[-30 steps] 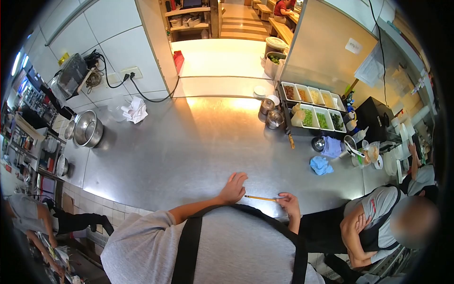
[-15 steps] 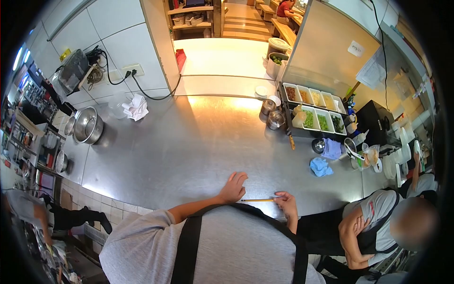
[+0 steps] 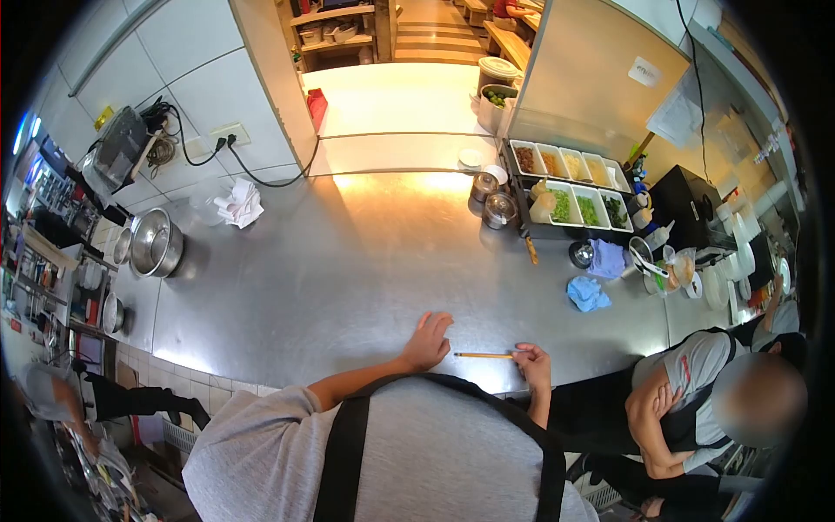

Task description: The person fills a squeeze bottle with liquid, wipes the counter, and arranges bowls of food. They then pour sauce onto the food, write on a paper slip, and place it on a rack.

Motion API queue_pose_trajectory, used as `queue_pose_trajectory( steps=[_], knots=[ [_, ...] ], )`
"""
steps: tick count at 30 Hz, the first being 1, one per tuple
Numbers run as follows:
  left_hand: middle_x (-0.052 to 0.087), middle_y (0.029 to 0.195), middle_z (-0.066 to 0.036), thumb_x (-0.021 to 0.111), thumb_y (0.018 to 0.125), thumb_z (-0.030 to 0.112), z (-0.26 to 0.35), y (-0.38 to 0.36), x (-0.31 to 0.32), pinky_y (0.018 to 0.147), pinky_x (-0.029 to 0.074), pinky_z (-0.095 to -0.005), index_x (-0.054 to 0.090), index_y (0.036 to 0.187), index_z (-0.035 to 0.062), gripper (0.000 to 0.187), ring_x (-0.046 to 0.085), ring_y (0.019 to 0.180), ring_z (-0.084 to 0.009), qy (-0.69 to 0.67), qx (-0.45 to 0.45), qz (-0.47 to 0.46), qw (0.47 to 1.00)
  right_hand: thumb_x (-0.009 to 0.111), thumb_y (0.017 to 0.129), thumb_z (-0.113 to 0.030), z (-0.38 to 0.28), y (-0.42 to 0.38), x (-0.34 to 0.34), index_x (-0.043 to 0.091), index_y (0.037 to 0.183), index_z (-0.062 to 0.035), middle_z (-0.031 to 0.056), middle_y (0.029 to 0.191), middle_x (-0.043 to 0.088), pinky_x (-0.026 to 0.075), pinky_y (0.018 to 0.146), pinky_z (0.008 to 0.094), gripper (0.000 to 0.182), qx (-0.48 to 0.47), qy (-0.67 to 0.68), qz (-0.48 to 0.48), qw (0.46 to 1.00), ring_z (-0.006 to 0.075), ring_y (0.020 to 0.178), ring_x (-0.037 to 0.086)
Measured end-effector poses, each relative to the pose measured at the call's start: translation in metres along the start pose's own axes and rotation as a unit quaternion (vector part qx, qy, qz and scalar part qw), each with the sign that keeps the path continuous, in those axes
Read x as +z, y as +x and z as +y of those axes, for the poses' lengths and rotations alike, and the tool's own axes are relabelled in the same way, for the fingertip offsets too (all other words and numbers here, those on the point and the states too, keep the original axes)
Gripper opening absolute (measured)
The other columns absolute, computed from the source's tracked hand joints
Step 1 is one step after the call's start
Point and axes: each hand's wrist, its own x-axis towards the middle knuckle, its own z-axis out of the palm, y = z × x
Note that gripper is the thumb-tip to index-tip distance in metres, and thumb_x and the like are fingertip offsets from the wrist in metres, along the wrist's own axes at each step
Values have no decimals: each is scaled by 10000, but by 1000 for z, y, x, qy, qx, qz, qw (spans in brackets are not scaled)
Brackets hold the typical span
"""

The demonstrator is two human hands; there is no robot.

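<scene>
While the person leans over a wide stainless steel surface [image 3: 348, 261], the left hand [image 3: 426, 342] rests flat on the metal with fingers spread, holding nothing. Just to its right, the right hand [image 3: 533, 365] pinches one end of a thin yellow pencil [image 3: 484, 355], which lies level along the near edge, its tip pointing toward the left hand without touching it. Farther back on the right stands a black rack of white rectangular tubs [image 3: 570, 183] holding chopped green and brown toppings, with two small lidded steel pots [image 3: 492, 202] beside it. A crumpled blue cloth [image 3: 587, 294] lies near the rack. On the far left sits a large steel mixing bowl [image 3: 156, 244], with a bunched white towel [image 3: 239, 204] behind it. Another person in a grey shirt [image 3: 696, 383] stands at the right, arms folded.
</scene>
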Motion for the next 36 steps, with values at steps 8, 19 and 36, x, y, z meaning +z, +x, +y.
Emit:
queue_pose_trajectory(
  steps=[8,19,36],
  knots=[
    [494,1254,-160,576,778,132,3,3,7,1078,252,-567,500,1176,12,423,471,1208,-297,59,5,-14,998,656,900,-67,17,4,-9,615,976,-39,49,819,663,556,600,193,91,42,317,136,938,120,721,666],
    [482,1254,-160,588,785,158,9,6,2,1059,254,-588,536,1104,6,357,462,1203,-286,104,21,-39,994,592,929,-24,37,27,6,559,1002,18,114,962,636,593,752,231,90,-60,441,286,848,190,868,667],
    [529,1227,-131,587,750,74,17,12,0,1104,277,-536,542,1080,22,337,495,1194,-273,95,-40,-22,994,637,840,2,-58,115,-24,621,976,12,154,1048,619,432,970,391,138,-307,-121,375,867,304,1113,570]
  ],
)
